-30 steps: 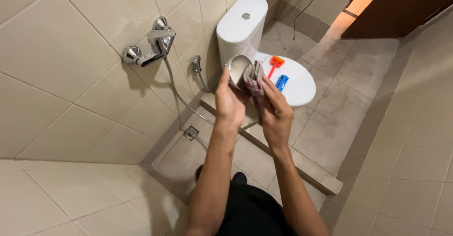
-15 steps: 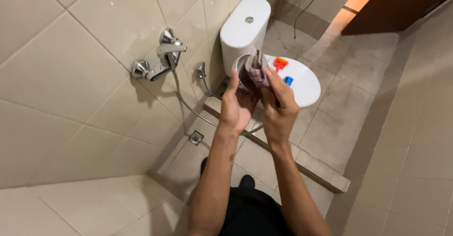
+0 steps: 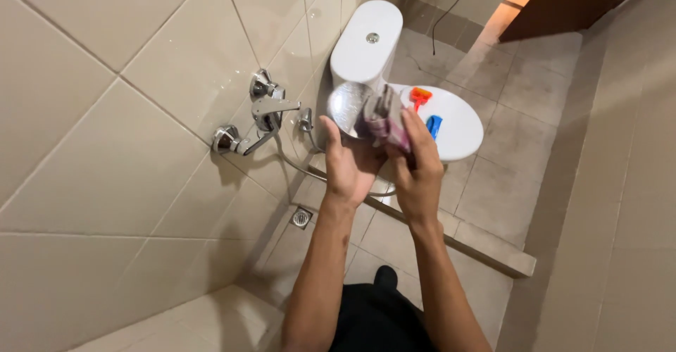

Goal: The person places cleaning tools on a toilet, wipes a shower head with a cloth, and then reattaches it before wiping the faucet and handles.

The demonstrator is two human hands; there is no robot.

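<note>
My left hand [image 3: 350, 163] holds a round shiny metal shower head [image 3: 347, 110] from below, its face turned toward the wall. My right hand [image 3: 420, 163] presses a folded greyish-purple cloth [image 3: 384, 120] against the right side of the shower head. Both hands are raised in front of the white toilet [image 3: 366, 42]. A hose [image 3: 303, 171] hangs from the chrome wall tap [image 3: 259, 116] toward my hands.
On the closed toilet lid [image 3: 461, 130] lie an orange brush [image 3: 418, 98] and a blue object [image 3: 433, 126]. A floor drain [image 3: 301, 217] sits in the shower floor, bounded by a low tiled curb [image 3: 486, 246]. Tiled walls stand left and right; a dark door [image 3: 574, 0] is far right.
The view has shifted, so the tap sits nearer the middle. The shower head has turned in my left hand, its shiny face now showing, while my right hand keeps the cloth on it.
</note>
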